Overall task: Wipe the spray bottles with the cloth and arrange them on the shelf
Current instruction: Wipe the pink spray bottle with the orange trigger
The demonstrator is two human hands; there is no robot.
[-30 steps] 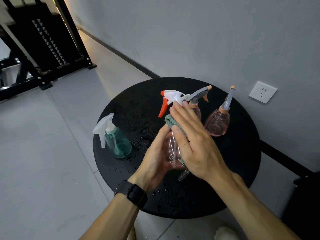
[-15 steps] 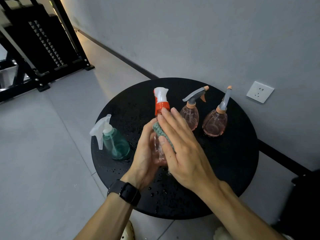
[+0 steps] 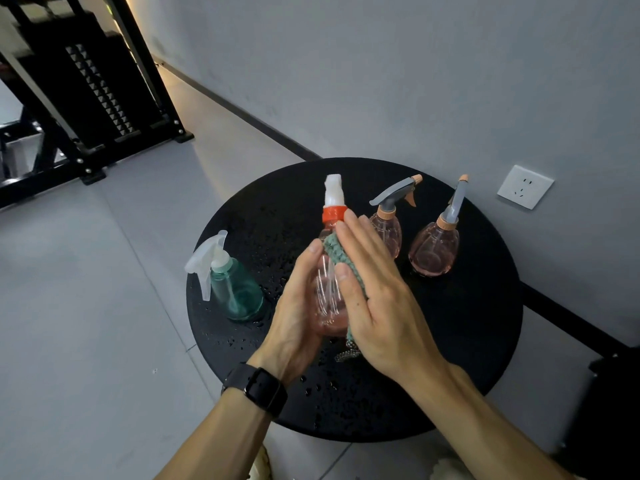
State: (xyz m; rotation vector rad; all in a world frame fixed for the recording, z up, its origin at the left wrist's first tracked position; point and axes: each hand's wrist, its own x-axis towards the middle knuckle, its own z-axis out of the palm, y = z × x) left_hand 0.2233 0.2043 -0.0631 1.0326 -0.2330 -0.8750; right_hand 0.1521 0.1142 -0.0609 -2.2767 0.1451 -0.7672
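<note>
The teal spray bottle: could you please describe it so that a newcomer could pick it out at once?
Start at the round black table by the grey wall. Four spray bottles are there; the teal spray bottle stands alone near the table's left edge, left of both hands. It alone has a blue-green body and a translucent white trigger head; the others are pink.

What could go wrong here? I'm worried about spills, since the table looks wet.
The clear pink bottle is only cupped by the left hand while the right hand presses the cloth flat, so a wet bottle might slip. Water droplets dot the black table. The green bottle stands close to the left elbow's path and could be knocked.
</note>
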